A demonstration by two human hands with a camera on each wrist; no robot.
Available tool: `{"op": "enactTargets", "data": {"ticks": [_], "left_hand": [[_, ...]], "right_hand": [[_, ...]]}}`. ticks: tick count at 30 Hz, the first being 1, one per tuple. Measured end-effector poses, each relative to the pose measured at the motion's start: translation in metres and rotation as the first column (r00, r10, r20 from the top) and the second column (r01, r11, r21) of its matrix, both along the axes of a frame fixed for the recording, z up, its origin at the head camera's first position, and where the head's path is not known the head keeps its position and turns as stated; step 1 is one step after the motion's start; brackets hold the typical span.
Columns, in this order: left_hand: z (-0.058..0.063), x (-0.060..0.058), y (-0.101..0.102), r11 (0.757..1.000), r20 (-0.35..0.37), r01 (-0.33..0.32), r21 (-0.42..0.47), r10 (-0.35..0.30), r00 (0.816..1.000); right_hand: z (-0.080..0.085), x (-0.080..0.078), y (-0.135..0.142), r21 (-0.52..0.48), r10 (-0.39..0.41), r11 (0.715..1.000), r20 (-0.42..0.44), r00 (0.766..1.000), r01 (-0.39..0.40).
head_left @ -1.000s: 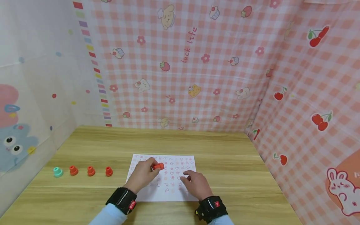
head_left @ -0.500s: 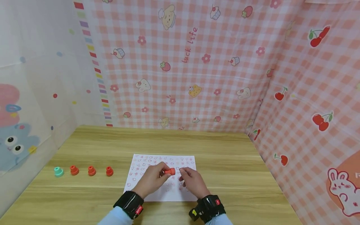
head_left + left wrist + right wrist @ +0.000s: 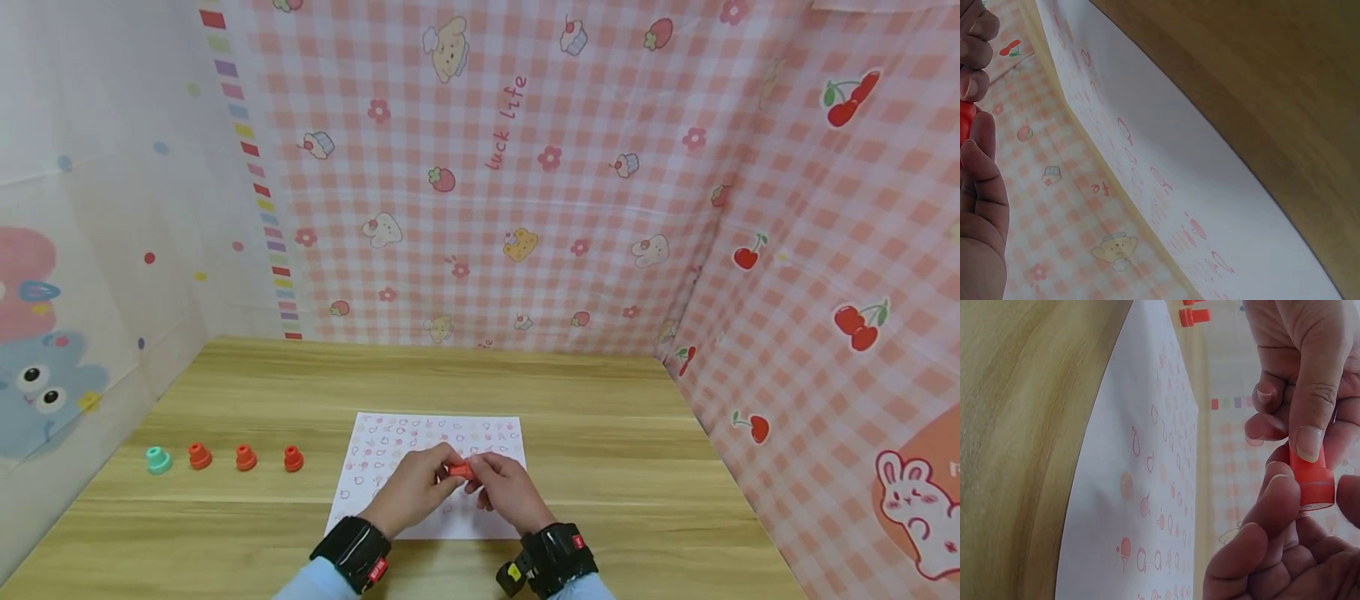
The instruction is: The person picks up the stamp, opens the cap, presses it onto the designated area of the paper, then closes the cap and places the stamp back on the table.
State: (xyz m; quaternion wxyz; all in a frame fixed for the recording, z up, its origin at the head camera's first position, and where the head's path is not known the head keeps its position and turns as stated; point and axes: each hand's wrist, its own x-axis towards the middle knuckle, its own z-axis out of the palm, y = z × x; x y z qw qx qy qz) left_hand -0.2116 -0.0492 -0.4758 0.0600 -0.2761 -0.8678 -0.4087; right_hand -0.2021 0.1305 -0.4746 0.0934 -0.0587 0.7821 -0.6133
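A small red toy stamp (image 3: pixel 460 471) is held over a white paper (image 3: pixel 468 525) covered in little red and pink printed marks. My left hand (image 3: pixel 412 496) grips the stamp's handle, its thumb pressed along the side in the right wrist view. At the wider end is my right hand (image 3: pixel 513 493), with curled fingers against that end and the thumb tip beside it. The right wrist view shows the stamp (image 3: pixel 1316 487) between both hands, its flat end pointing toward the right palm. Only a sliver of the stamp (image 3: pixel 965 125) shows in the left wrist view.
Left of the paper, a teal stamp (image 3: pixel 158 460) and three red stamps (image 3: pixel 293 458) stand upright in a row on the wooden table (image 3: pixel 600 467). Patterned cloth (image 3: pixel 487 208) hangs along the back and both sides.
My left hand has brought the red stamp right and nearer me. My right hand has moved slightly left, and its fingers now meet the stamp's end.
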Motion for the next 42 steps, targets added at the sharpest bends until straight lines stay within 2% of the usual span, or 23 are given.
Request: {"op": "enactTargets", "data": {"ticks": [6,9,15,17,22,27,30,36,42], "left_hand": [[-0.003,0.000,0.000,1.000,0.018,-0.008,0.000,0.008,1.000],[-0.004,0.001,0.000,1.000,0.002,-0.017,0.005,0.017,1.000],[-0.004,0.002,-0.001,0.996,-0.037,-0.002,0.093,0.005,0.999],[-0.003,0.002,-0.002,0.992,-0.021,0.009,0.124,-0.006,1.000],[-0.001,0.001,-0.004,0.988,0.078,0.012,0.152,-0.024,0.997],[0.002,0.000,-0.006,0.975,0.183,-0.014,0.221,-0.027,0.983],[0.005,-0.001,-0.007,0.969,0.198,-0.043,0.244,-0.006,0.980],[0.013,-0.006,-0.014,0.970,0.148,-0.107,0.219,0.075,0.986],[0.021,-0.013,-0.025,0.967,0.139,-0.159,0.197,0.133,0.981]], "right_hand": [[0.000,0.001,-0.001,-0.035,0.010,0.999,0.027,1.000,-0.009],[0.000,0.002,-0.001,-0.058,0.013,0.998,0.047,0.999,-0.010],[-0.002,0.001,-0.002,-0.146,0.037,0.989,0.086,0.996,-0.024],[-0.002,0.001,-0.002,-0.187,0.056,0.982,0.099,0.993,-0.037],[-0.003,0.001,0.000,-0.286,0.118,0.955,0.142,0.983,-0.073],[-0.003,0.002,0.002,-0.375,0.149,0.923,0.154,0.977,-0.082],[0.000,0.001,0.003,-0.354,0.114,0.933,0.130,0.985,-0.061],[0.005,0.000,0.004,-0.233,-0.002,0.972,0.076,0.997,0.020],[0.007,-0.003,0.006,-0.200,-0.040,0.978,0.068,0.997,0.053]]}}
